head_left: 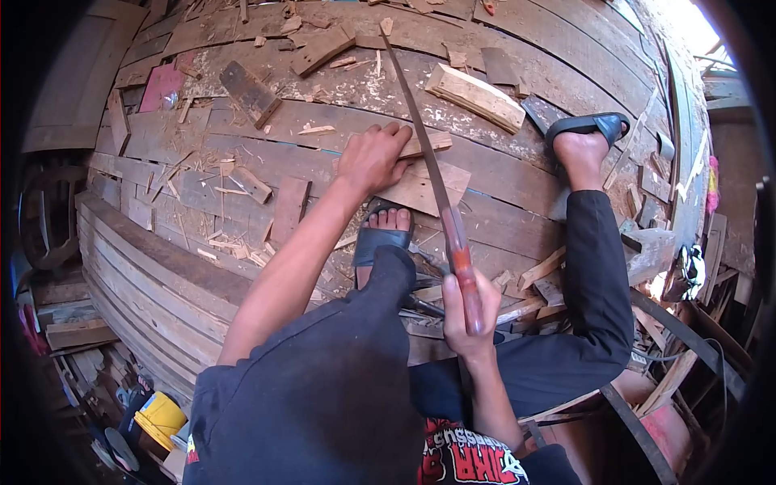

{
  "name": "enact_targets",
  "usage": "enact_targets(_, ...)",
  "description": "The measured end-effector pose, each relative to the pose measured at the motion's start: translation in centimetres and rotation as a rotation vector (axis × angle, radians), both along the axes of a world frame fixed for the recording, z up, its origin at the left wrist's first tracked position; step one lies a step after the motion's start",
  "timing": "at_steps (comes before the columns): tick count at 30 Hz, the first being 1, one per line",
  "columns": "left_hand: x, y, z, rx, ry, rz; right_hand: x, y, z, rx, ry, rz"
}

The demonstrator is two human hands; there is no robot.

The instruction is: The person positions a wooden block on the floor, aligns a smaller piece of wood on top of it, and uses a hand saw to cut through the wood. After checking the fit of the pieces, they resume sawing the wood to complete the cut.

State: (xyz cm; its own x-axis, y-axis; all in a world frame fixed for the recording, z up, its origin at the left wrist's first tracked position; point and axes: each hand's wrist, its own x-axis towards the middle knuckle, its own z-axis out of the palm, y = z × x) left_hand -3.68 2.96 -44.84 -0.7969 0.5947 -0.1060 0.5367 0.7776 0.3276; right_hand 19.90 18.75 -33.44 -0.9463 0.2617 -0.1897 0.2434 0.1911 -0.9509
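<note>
A machete [428, 149] with a long, narrow dark blade points away from me. My right hand [471, 311] is wrapped round its reddish-brown handle, thumb lying along it. On the floor just in front of my left foot, my left hand [376, 157] curls its fingers over a small wood strip [436, 143], whose end sticks out to the right. Under that strip lies a flat wooden board [420, 187]. In this view the blade crosses over both the strip and the board.
Wood chips and offcuts litter the plank floor [509, 222]. A thick pale block [475, 97] lies ahead, with a dark offcut [249, 94] farther left. Stacked planks [153, 267] line the left side. A yellow bucket [160, 419] stands at lower left. My sandalled feet flank the work area.
</note>
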Motion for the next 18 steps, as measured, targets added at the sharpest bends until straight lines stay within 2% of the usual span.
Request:
enact_targets(4,-0.2,0.1,0.0,0.004,0.005,-0.004,2.7,0.1,0.7,0.084,0.040,0.016)
enact_targets(11,0.1,0.1,-0.1,0.029,0.002,0.005,-4.7,-1.0,-1.7,-0.046,0.090,-0.053)
enact_targets(14,-0.2,0.2,0.3,-0.028,-0.039,0.020,-1.9,-0.2,-0.4,0.033,0.066,-0.002)
enact_targets(18,-0.1,0.0,-0.1,0.030,-0.018,0.008,4.9,1.1,1.7,0.065,-0.040,0.012)
